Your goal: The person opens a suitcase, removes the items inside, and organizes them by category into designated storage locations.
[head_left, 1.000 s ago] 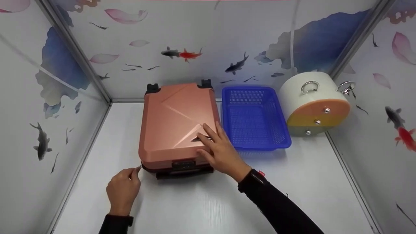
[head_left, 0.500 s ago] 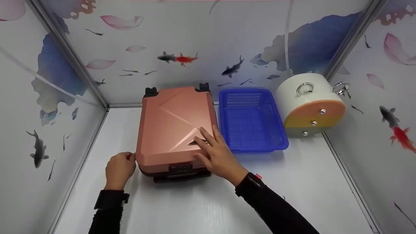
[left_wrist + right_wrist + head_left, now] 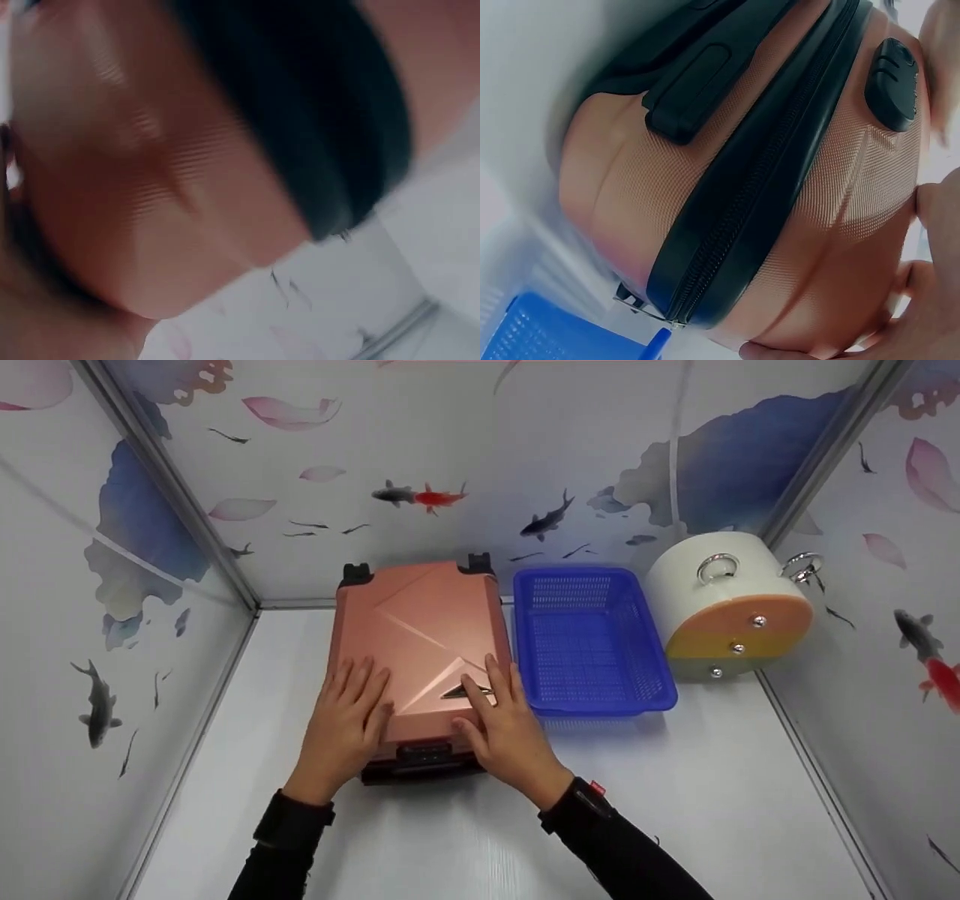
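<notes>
A rose-gold hard-shell suitcase [image 3: 427,619] lies flat with its wheels toward the back wall. My left hand [image 3: 341,735] rests on the near left corner of its lid, fingers extended. On the near right corner lies my right hand [image 3: 517,742], fingers spread beside a dark triangular emblem [image 3: 454,691]. The right wrist view shows the zipper [image 3: 739,202] along the side, its teeth together on the visible stretch. A black combination lock [image 3: 892,84] and a black handle [image 3: 694,90] are there too. The left wrist view is blurred, mostly shell [image 3: 112,172] and a dark band.
Close to the suitcase's right side stands a blue plastic basket [image 3: 658,703]. Beyond it, a white rounded drawer box [image 3: 694,566] with orange, yellow and green fronts and metal rings stands in the right back corner. Printed walls enclose the white table [image 3: 480,855].
My left hand, first pinching at the suitcase's near left corner, has moved back along its side, then come up onto the lid with fingers extended. The right hand stays on the lid.
</notes>
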`<move>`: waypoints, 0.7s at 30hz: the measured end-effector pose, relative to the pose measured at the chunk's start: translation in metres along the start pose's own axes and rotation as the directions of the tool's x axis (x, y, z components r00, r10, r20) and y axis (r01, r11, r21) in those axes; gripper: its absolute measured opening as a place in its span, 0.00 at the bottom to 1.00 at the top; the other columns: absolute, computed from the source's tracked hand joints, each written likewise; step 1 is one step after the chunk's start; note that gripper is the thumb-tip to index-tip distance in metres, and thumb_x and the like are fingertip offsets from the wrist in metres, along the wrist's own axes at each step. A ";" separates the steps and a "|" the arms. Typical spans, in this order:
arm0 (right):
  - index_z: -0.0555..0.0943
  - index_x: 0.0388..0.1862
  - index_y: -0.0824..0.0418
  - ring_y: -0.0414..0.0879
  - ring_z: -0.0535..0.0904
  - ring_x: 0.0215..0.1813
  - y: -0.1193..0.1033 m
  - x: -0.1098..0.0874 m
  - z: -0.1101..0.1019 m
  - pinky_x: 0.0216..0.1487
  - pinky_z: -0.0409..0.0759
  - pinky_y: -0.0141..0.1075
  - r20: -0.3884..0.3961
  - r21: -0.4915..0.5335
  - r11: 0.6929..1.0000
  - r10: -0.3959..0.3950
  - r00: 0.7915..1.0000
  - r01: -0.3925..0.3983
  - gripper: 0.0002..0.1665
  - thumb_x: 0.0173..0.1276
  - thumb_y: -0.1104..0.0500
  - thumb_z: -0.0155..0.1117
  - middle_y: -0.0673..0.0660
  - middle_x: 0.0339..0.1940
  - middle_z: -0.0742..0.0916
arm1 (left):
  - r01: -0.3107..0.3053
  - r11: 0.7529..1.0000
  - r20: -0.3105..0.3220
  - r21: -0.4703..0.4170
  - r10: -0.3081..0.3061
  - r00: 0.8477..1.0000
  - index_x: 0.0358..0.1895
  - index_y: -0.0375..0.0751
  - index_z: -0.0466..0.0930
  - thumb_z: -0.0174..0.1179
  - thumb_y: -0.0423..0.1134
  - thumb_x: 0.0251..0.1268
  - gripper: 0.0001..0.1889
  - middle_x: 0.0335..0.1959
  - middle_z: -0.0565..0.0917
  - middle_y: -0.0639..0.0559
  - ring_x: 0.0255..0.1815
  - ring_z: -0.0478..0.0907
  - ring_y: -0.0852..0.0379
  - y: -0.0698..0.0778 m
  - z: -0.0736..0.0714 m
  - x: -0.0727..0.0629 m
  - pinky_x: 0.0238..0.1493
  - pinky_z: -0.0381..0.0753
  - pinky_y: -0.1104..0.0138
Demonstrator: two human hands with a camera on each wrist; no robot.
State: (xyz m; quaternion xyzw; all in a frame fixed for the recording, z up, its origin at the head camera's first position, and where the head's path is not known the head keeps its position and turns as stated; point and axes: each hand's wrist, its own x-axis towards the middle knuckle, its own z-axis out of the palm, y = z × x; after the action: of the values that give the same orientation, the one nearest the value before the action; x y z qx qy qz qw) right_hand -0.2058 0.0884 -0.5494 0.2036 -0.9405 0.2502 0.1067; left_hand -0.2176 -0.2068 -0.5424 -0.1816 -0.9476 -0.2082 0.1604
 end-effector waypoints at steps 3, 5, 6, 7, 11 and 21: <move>0.64 0.91 0.48 0.78 0.46 0.92 0.005 0.001 -0.001 0.81 0.69 0.71 0.010 0.009 1.000 -0.026 1.000 0.026 0.41 0.88 0.34 0.52 0.62 0.96 0.53 | 0.017 0.999 -0.039 0.028 -0.015 0.999 0.84 0.46 0.71 0.54 0.53 0.89 0.30 0.88 0.66 0.41 0.93 0.55 0.34 0.006 0.004 -0.006 0.90 0.54 0.36; 0.64 0.91 0.48 0.78 0.46 0.92 0.010 0.004 -0.002 0.82 0.68 0.72 0.015 0.024 0.998 -0.053 0.998 0.053 0.40 0.89 0.35 0.51 0.62 0.96 0.53 | 0.030 0.999 -0.068 0.036 -0.028 0.997 0.84 0.45 0.72 0.55 0.53 0.89 0.30 0.88 0.67 0.40 0.92 0.56 0.34 0.011 0.005 -0.009 0.89 0.55 0.36; 0.64 0.91 0.49 0.78 0.46 0.92 0.014 0.006 -0.002 0.82 0.67 0.72 0.014 0.031 0.997 -0.068 0.998 0.068 0.40 0.89 0.35 0.52 0.62 0.96 0.53 | 0.038 0.998 -0.083 0.044 -0.034 0.996 0.83 0.44 0.72 0.55 0.53 0.89 0.29 0.88 0.67 0.39 0.92 0.57 0.33 0.014 0.007 -0.011 0.89 0.56 0.36; 0.65 0.91 0.49 0.78 0.47 0.92 0.016 0.008 -0.002 0.82 0.66 0.72 0.012 0.039 0.996 -0.084 0.996 0.083 0.39 0.89 0.36 0.52 0.63 0.95 0.54 | 0.049 0.997 -0.101 0.058 -0.043 0.994 0.83 0.44 0.73 0.55 0.53 0.89 0.29 0.87 0.68 0.38 0.91 0.58 0.33 0.018 0.008 -0.012 0.89 0.57 0.35; 0.68 0.89 0.48 0.76 0.48 0.92 0.026 0.018 -0.004 0.84 0.63 0.72 -0.005 0.066 0.991 -0.117 0.993 0.117 0.36 0.89 0.39 0.53 0.63 0.95 0.58 | 0.120 0.984 -0.176 0.130 -0.096 0.980 0.82 0.42 0.74 0.54 0.53 0.89 0.29 0.85 0.71 0.36 0.90 0.61 0.31 0.038 0.015 -0.018 0.87 0.60 0.34; 0.66 0.90 0.50 0.80 0.51 0.90 -0.018 0.010 -0.004 0.86 0.59 0.72 -0.036 -0.087 0.996 -0.031 0.999 0.028 0.36 0.90 0.44 0.55 0.67 0.93 0.59 | 0.110 0.992 -0.258 0.064 -0.090 0.962 0.64 0.37 0.90 0.67 0.48 0.80 0.21 0.65 0.90 0.37 0.65 0.88 0.32 0.035 -0.020 -0.011 0.64 0.82 0.35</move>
State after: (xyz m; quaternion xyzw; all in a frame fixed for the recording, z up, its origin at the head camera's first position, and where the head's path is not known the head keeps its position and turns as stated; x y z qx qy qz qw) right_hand -0.2071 0.0729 -0.5358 0.2080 -0.9452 0.2112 0.1368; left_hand -0.1892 -0.1891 -0.5170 -0.0988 -0.9346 -0.2006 0.2767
